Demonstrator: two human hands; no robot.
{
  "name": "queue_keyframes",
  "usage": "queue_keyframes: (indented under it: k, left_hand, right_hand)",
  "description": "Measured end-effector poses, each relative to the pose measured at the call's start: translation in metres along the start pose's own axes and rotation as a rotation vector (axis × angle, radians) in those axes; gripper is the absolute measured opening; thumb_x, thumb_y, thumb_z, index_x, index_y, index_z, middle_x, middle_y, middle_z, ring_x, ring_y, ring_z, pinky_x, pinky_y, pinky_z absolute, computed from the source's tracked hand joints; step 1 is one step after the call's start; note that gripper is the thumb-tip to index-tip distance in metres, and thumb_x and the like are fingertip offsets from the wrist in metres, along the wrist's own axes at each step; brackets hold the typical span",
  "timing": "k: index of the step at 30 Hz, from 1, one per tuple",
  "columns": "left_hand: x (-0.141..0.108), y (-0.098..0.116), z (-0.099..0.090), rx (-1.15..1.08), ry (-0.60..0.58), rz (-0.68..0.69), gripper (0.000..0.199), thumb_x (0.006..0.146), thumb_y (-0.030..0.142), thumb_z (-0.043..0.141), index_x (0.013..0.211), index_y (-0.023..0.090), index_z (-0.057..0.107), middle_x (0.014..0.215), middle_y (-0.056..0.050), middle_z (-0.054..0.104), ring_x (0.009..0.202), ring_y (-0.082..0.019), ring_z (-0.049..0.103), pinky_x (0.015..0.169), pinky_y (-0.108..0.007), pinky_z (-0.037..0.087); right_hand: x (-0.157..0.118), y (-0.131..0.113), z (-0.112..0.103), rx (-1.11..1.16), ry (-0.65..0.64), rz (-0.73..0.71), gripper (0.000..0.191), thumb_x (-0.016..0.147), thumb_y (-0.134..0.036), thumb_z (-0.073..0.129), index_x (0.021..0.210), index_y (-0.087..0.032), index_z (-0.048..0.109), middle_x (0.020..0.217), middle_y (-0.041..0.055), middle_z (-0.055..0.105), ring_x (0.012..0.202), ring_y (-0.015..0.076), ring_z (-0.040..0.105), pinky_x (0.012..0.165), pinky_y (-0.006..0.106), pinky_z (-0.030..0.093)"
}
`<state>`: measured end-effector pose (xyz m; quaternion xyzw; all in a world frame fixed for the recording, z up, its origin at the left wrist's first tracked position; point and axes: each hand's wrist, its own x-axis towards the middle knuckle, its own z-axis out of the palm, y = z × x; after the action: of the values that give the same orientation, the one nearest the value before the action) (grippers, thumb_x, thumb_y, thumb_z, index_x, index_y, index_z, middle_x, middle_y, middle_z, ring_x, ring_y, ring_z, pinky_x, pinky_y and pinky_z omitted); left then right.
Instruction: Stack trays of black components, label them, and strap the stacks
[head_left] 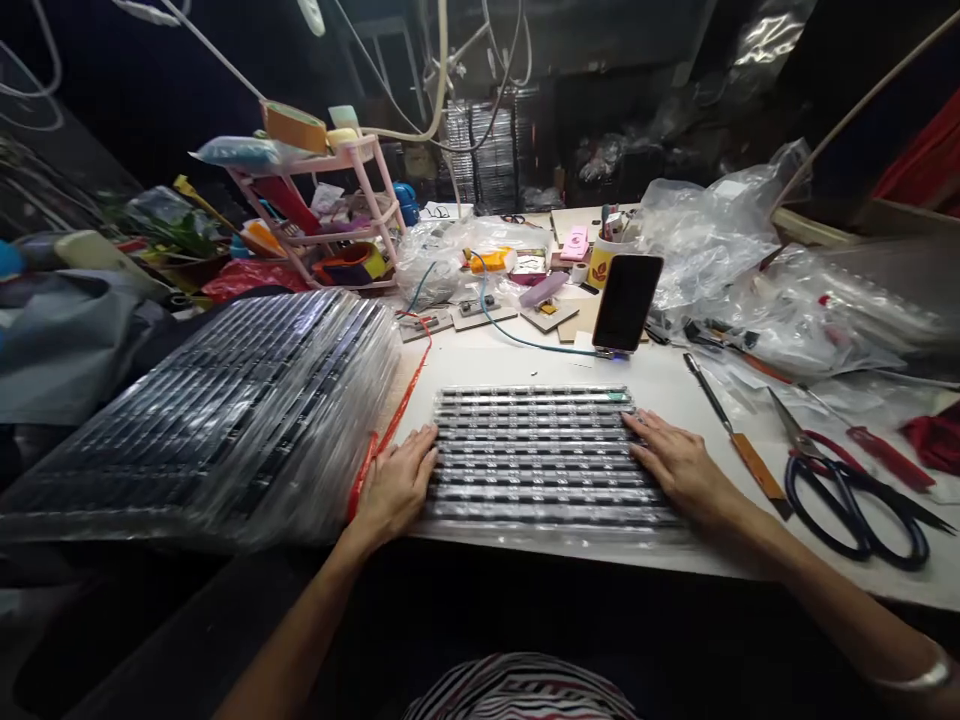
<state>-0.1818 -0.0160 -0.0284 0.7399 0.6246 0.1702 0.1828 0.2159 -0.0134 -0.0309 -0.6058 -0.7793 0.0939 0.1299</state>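
A clear plastic tray (525, 466) with rows of small dark parts lies flat on the white table in front of me. My left hand (397, 480) rests at its left edge, fingers stretched out and touching the side. At the opposite edge, my right hand (675, 460) lies with extended fingers against the rim. Neither hand is wrapped round anything. Left of my left hand stands a tall stack of similar filled trays (217, 400), and a red ribbon-like strip (401, 405) runs between the stack and the single tray.
Large dark-handled scissors (855, 510), a wooden-handled tool (757, 470) and a red-handled screwdriver (889, 457) lie at the right. Behind the tray, a phone (628, 303) stands upright with a blue cable. Crumpled plastic bags (697, 230) and a pink rack (364, 190) fill the back.
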Motion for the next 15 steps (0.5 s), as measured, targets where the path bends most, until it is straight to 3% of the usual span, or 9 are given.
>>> queue_keyframes:
  k: [3,5,7,9,12,15]
  left_hand:
    - [-0.036,-0.002,-0.019,0.002,-0.191,0.137,0.048,0.092,0.022,0.031,0.139,0.028,0.039,0.140,-0.002,0.046,0.132,-0.021,0.038,0.109,-0.045,0.030]
    - [-0.063,-0.002,-0.018,0.067,-0.242,0.214,0.059,0.089,0.013,0.033,0.144,0.032,0.025,0.146,-0.001,0.036,0.137,-0.022,0.030,0.110,-0.048,0.025]
    - [-0.084,-0.001,-0.006,0.167,-0.175,0.252,0.068,0.086,0.012,0.039,0.147,0.031,0.015,0.149,-0.003,0.030,0.139,-0.025,0.023,0.111,-0.051,0.020]
    - [-0.094,-0.002,0.012,0.251,-0.016,0.265,0.069,0.087,0.017,0.044,0.147,0.027,0.012,0.148,-0.007,0.031,0.139,-0.028,0.021,0.110,-0.052,0.016]
    - [-0.092,-0.009,0.032,0.271,0.195,0.298,0.059,0.092,0.023,0.039,0.147,0.023,0.017,0.142,-0.010,0.043,0.138,-0.026,0.027,0.109,-0.047,0.015]
    - [-0.086,-0.018,0.037,0.233,0.239,0.338,0.050,0.095,0.026,0.036,0.144,0.022,0.028,0.138,-0.011,0.048,0.136,-0.024,0.031,0.107,-0.043,0.017]
  right_hand:
    - [-0.011,0.011,-0.014,0.128,-0.009,-0.026,0.046,0.091,-0.042,0.035,0.130,-0.022,0.051,0.134,0.0078,0.051,0.131,0.0237,0.038,0.106,0.047,0.032]
    - [-0.022,0.017,-0.019,0.164,0.019,-0.034,0.044,0.089,-0.042,0.039,0.127,-0.025,0.054,0.131,0.0048,0.054,0.129,0.0239,0.041,0.106,0.047,0.033]
    - [-0.036,0.023,-0.021,0.159,0.043,-0.045,0.043,0.089,-0.042,0.040,0.125,-0.027,0.055,0.130,0.0038,0.055,0.126,0.0251,0.044,0.106,0.049,0.033]
    - [-0.053,0.029,-0.022,0.147,0.014,-0.074,0.044,0.089,-0.039,0.038,0.128,-0.028,0.053,0.133,0.0032,0.052,0.126,0.0258,0.044,0.107,0.049,0.033]
    - [-0.082,0.038,-0.027,0.111,-0.102,-0.220,0.052,0.086,-0.032,0.037,0.138,-0.034,0.041,0.144,0.0002,0.038,0.131,0.0278,0.036,0.105,0.049,0.036]
    - [-0.108,0.039,-0.028,0.020,-0.171,-0.367,0.073,0.074,-0.027,0.045,0.145,-0.036,0.026,0.150,0.0015,0.027,0.132,0.0339,0.031,0.099,0.056,0.038]
